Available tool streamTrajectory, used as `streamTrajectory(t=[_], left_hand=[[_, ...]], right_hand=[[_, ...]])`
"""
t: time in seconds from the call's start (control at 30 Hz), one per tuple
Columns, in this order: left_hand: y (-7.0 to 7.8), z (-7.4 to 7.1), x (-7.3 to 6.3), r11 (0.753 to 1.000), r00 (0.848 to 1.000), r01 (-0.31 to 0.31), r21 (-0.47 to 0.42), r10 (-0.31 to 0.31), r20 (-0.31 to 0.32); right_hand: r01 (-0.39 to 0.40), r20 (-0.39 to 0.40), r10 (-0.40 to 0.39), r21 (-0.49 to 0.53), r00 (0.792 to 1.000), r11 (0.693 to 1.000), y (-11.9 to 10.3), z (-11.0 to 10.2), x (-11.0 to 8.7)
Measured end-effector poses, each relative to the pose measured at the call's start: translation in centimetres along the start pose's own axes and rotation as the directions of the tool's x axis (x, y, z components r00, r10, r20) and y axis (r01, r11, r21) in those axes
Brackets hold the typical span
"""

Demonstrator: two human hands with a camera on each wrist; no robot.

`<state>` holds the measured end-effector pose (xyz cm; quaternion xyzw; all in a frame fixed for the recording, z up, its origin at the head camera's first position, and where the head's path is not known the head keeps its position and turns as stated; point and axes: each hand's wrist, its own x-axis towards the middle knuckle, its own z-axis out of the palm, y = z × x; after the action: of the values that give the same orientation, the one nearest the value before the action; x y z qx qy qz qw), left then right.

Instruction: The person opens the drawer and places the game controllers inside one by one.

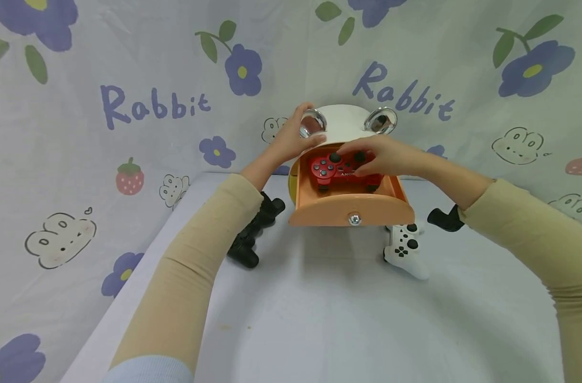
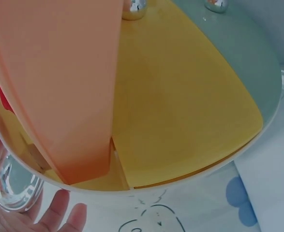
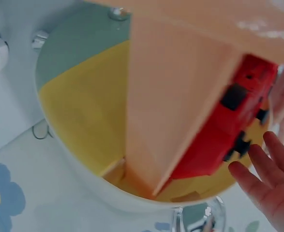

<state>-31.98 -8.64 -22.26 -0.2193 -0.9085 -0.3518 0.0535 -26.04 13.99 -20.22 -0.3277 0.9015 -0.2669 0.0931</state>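
White table (image 1: 319, 330) up front, with a white controller (image 1: 403, 254) on the right and a black one (image 1: 244, 254) on the left, partly behind a sleeve. Then there's an orange drawer (image 1: 314, 214) pulled out, red controller (image 1: 332, 169) sitting inside. Right hand's (image 1: 393, 154) over it, fingers loosely extended, can't tell if touching. Left hand's (image 1: 291, 139) gripping the box (image 1: 344, 118) by a silver ring (image 1: 313, 123). Rabbit-print cloth (image 1: 291, 64) behind.

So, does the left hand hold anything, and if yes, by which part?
The left hand grips the white-topped drawer box by its round silver-rimmed ornament at the upper left.
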Motion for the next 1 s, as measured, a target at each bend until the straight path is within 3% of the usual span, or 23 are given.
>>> streamTrajectory(t=[0.3, 0.47, 0.57, 0.87, 1.0], left_hand=[[0.2, 0.0, 0.1, 1.000, 1.000, 0.016, 0.005, -0.015, -0.002], [0.2, 0.0, 0.0, 1.000, 1.000, 0.009, 0.009, -0.009, -0.006], [0.2, 0.0, 0.0, 1.000, 1.000, 0.004, 0.013, -0.004, -0.009], [0.3, 0.2, 0.0, 1.000, 1.000, 0.012, 0.008, -0.012, -0.004], [0.3, 0.2, 0.1, 1.000, 1.000, 0.017, 0.012, -0.017, -0.003]], right_hand=[[-0.028, -0.073, 0.027, -0.006, 0.997, 1.000, -2.1, -0.4, -2.5], [-0.045, -0.160, 0.055, 0.060, 0.986, 0.997, -3.0, 0.1, -4.4], [-0.015, -0.188, 0.034, 0.099, 0.982, 0.995, -3.2, 0.7, -5.7], [-0.030, -0.094, 0.051, 0.211, 0.994, 0.977, -2.3, 4.5, -8.9], [0.013, -0.116, 0.022, 0.290, 0.993, 0.957, -1.1, 7.1, -9.2]])
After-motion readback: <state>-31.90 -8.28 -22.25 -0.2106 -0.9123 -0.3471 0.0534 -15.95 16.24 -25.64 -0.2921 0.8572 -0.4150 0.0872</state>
